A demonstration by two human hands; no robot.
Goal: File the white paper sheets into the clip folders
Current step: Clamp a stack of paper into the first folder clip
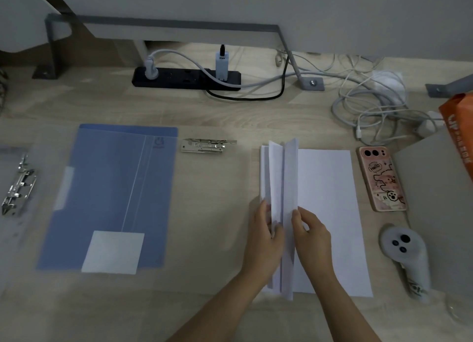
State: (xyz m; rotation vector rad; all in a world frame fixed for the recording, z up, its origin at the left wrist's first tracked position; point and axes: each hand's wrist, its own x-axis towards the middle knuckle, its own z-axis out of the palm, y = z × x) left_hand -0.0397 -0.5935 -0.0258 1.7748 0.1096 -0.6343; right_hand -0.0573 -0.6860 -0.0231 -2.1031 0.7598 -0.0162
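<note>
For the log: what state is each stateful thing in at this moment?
blue folder: closed, lying flat.
paper sheets: stacked flat, with several lifted on edge.
left hand: pinching lifted sheets.
right hand: pinching lifted sheets.
phone: face down.
power strip: two plugs in.
</note>
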